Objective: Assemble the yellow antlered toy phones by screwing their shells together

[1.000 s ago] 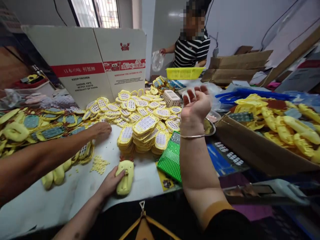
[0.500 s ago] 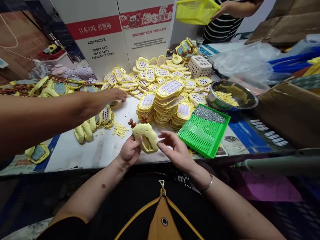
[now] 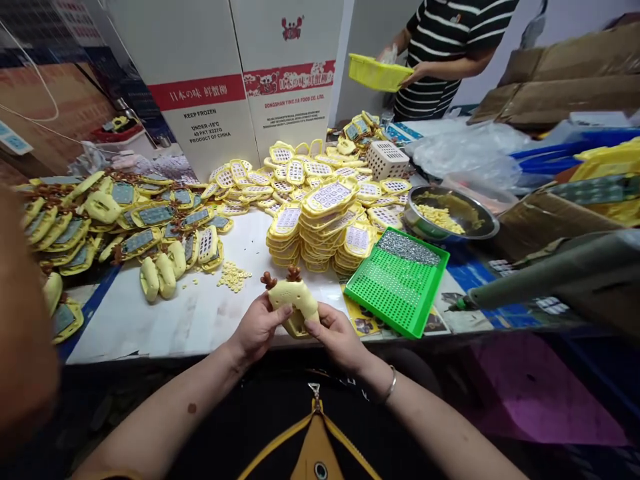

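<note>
Squarely between your two hands, the yellow casing is held up at the near edge of the white tabletop.
Your left hand grips its left side, thumb across the face; your right hand pinches the right edge, about equally near. Its long axis slants from the brown antlers, far and slightly left, toward near right. On the tall carton at the far side you can read "KEEP FROZEN", "40 PKT X227G", "PRODUCT OF CHINA" and "DONGSHAN YINGJIA FOOD CO. LTD."

“UNDER -18°C”, “PRODUCT OF CHINA” on carton
</note>
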Demonstrator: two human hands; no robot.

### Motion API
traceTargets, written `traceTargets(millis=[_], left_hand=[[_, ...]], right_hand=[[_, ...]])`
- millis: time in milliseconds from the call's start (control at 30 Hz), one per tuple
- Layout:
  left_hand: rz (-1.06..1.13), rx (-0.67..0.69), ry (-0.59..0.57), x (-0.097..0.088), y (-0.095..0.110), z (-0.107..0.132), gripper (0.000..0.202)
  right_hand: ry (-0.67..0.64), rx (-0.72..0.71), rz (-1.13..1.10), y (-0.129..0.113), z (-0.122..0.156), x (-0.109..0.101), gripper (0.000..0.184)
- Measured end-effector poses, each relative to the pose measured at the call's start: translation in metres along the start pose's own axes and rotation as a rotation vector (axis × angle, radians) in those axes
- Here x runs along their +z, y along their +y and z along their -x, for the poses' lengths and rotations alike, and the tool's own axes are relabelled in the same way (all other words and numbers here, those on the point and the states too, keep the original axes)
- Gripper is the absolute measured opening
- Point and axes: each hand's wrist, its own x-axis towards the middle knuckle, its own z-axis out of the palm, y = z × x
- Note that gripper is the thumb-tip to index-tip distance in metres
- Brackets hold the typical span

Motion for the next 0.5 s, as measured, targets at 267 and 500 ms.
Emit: traceTargets(millis=[267,500], left_hand=[[-0.011,-0.175,-0.035,0.020,0.004,-0.005,0.052],[0.028,-0.273,0.135,0.025,-0.003,-0.010,0.035]], right_hand=[[-0.020,0.119,-0.141,0.002,0.013,-0.014,0.050],[0.157,0.099,0.150,-0.025,0.054,-0.044,0.040]])
